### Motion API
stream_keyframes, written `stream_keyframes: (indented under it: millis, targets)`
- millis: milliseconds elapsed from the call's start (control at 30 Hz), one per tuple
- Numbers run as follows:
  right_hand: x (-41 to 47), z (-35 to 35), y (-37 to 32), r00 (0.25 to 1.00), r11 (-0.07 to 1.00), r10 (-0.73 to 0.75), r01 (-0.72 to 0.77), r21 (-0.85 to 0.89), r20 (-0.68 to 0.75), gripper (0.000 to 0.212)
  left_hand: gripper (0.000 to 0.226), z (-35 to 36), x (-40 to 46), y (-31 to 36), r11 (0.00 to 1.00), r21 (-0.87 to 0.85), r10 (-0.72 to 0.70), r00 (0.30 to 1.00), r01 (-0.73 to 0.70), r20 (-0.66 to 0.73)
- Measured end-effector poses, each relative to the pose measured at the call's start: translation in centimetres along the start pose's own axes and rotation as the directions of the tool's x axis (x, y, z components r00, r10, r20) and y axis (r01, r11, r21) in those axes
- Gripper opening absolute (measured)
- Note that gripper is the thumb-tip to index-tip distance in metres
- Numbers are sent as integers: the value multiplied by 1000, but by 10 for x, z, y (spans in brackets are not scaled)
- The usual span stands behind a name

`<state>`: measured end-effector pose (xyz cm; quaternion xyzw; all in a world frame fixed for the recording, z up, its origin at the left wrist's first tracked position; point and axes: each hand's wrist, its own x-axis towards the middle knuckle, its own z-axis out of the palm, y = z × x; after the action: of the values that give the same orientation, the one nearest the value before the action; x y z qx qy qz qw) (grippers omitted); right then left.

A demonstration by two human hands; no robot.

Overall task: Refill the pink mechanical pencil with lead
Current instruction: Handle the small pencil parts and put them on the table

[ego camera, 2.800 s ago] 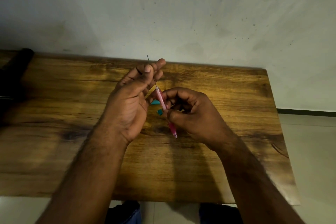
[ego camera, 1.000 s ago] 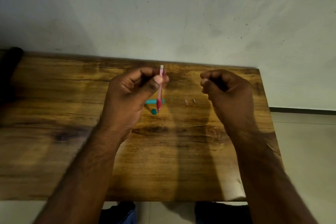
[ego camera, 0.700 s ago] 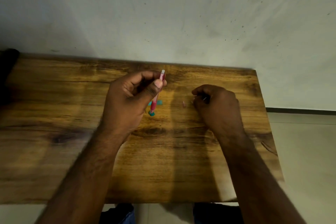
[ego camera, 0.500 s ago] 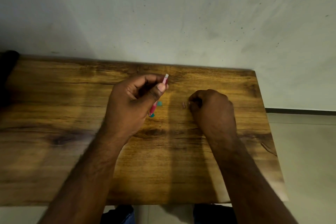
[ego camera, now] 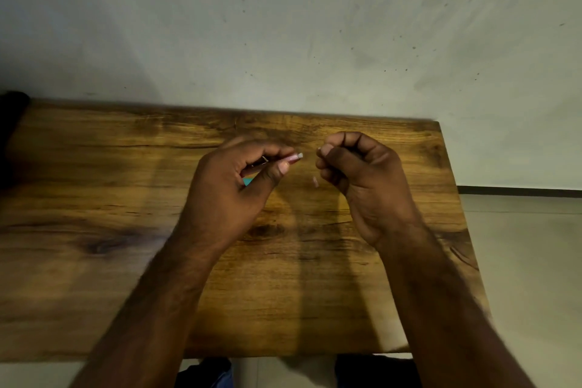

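Left hand (ego camera: 233, 189) clamped on pink pencil (ego camera: 294, 158), right hand (ego camera: 359, 173) pinched together, contents unclear, no legible writing.

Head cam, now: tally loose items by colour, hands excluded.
Pink: 1, the pencil held in the left hand
Teal: 1, a piece showing under that hand
Pale: 1, a small part lying on the table
Total: 3
Whether the pinched right hand holds anything cannot be told.
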<state>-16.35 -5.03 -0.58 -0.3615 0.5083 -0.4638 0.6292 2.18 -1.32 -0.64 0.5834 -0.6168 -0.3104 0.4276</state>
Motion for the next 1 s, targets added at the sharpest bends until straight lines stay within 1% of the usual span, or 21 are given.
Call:
stream_keyframes:
  millis: [67,133,300,600,733,867,1000]
  targets:
    - [-2,3,0,999,997,12,-16,75,46,13,24,0,0,0,1000,22,5,1000,-5,0]
    - [-4,5,0,997,995,16,-23,97,69,15,24,1,1,1,999,38,11,1000,-11,-1]
    - [-6,7,-1,994,998,-10,3,71,106,15,24,-1,0,-2,997,67,23,1000,-23,-2]
    - [-6,6,0,990,994,-94,100,-51,109,17,22,-2,0,-4,992,124,21,1000,-22,11]
    - [-3,5,4,977,970,-178,194,-147,113,18,21,-1,1,-4,991,133,14,1000,-14,6]
    - [-2,5,7,934,882,-311,353,-312,177,16,22,-1,1,-4,993,121,2,1000,-2,4]
    - [-2,6,10,908,808,-372,420,-413,195,14,22,-1,0,-6,993,121,-4,1000,3,9]
